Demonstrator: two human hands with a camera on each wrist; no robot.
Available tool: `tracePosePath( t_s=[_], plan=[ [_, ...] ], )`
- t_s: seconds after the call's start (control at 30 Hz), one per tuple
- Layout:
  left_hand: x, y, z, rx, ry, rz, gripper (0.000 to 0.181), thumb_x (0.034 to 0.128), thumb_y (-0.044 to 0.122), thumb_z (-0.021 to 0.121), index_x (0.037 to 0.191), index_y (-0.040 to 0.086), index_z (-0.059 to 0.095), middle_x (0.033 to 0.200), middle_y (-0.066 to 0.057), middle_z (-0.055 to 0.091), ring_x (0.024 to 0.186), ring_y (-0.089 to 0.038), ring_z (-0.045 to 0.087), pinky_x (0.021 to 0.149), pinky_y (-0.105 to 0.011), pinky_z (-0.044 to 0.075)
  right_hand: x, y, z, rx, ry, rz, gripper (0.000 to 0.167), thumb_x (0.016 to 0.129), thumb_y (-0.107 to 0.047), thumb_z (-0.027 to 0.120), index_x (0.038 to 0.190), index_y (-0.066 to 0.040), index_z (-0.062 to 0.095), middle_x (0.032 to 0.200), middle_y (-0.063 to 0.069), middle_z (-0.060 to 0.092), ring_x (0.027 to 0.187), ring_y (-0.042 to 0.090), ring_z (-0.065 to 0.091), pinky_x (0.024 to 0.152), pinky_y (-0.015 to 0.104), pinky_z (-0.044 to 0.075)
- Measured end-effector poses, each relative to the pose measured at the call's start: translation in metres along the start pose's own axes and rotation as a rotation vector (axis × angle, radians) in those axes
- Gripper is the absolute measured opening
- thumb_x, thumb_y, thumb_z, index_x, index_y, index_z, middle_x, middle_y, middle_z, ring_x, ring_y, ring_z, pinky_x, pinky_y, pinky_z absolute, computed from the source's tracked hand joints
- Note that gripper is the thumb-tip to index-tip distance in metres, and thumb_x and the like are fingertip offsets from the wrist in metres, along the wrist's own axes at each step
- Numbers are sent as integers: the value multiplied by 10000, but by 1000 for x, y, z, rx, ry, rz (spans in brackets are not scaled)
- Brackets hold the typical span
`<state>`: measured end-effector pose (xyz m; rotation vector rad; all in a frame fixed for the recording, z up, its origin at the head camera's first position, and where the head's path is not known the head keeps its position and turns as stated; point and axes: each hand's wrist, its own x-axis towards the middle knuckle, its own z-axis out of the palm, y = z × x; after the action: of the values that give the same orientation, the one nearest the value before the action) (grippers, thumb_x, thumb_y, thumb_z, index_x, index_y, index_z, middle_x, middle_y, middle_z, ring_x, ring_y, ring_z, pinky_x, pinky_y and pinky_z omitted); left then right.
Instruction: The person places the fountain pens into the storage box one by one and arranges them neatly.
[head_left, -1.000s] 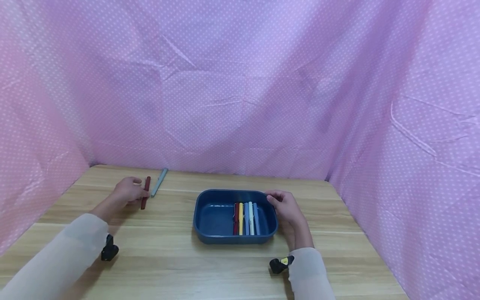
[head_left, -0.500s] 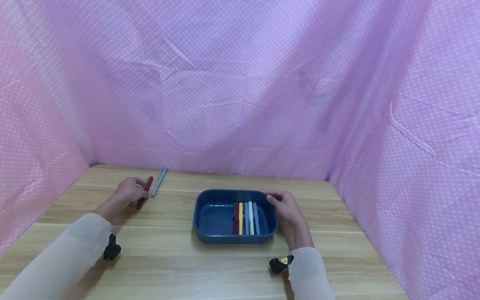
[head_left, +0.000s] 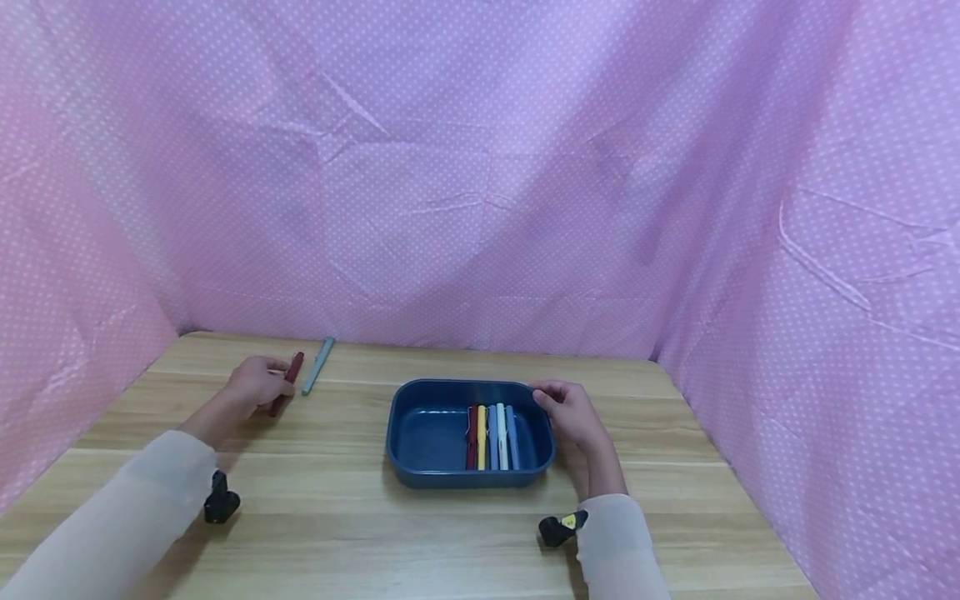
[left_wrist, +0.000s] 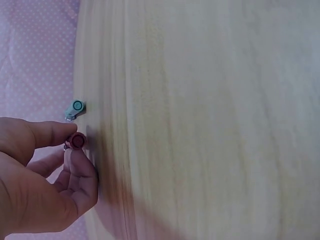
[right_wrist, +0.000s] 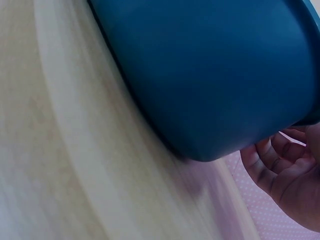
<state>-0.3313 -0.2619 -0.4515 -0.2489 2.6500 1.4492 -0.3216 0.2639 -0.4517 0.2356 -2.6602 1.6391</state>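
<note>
My left hand (head_left: pixel 258 383) pinches a dark red pen (head_left: pixel 296 367) between thumb and fingers at the far left of the table. In the left wrist view the red pen's round end (left_wrist: pixel 76 140) faces the camera. Just right of it in the head view lies a pale blue-green pen (head_left: pixel 318 367), untouched. My right hand (head_left: pixel 572 412) holds the far right corner of a dark blue box (head_left: pixel 420 478), thumb over the rim. Fingers curl by the outer wall of the blue box (right_wrist: pixel 210 75) in the right wrist view. Inside stand several pens side by side, including a yellow pen (head_left: pixel 482 437).
The wooden table (head_left: pixel 360 533) ends at a pink dotted cloth (head_left: pixel 450 233) that hangs behind and at both sides. In the box the pens sit toward the right. A black wrist camera (head_left: pixel 222 500) is strapped to the left sleeve, another black camera (head_left: pixel 557 531) to the right.
The left hand has taken the red pen between its fingers, and the pen has turned, its near end swinging left. The right hand and the box have stayed in place.
</note>
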Motion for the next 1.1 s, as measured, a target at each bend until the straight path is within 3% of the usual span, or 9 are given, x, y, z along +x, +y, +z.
tracePosePath(
  t_s=[0.2,0.47,0.73,0.93,1.1],
  plan=[
    [-6,3,-3,-107,-35,-32,580,945,-13,652,1452,-136,398,960,-108,617,625,-115,527,520,-232,473,-1,0,0,-1,-4,0,245,1057,-160,584,1250,-86,716,1203,96,692,1116,258,607,1000,421,525],
    [-16,10,-5,-183,-72,-54,568,1002,-6,585,1501,-118,339,971,-106,619,684,-146,549,562,-253,486,-2,-1,0,-3,-7,-3,249,1061,-161,576,1251,-76,713,1198,101,689,1075,247,604,943,369,540],
    [-21,19,-6,-175,-74,-36,561,1027,29,559,1514,-119,323,1013,-102,623,740,-164,553,585,-280,487,-1,-2,1,-6,-3,-17,248,1058,-145,579,1244,-50,712,1237,119,687,1098,239,596,972,371,529],
    [-22,25,-5,-228,-93,4,583,1017,0,549,1519,-143,288,1132,-84,662,846,-139,585,702,-313,565,0,-1,1,-2,-8,-17,247,1060,-138,573,1243,-50,713,1243,124,685,1100,240,596,974,367,531],
    [-25,30,-4,-244,-113,20,596,1012,-4,558,1520,-142,279,1098,-123,624,881,-148,596,759,-344,583,1,-1,1,12,-13,-14,262,1065,-154,567,1256,-40,705,1256,142,677,1103,243,585,969,353,522]
  ],
)
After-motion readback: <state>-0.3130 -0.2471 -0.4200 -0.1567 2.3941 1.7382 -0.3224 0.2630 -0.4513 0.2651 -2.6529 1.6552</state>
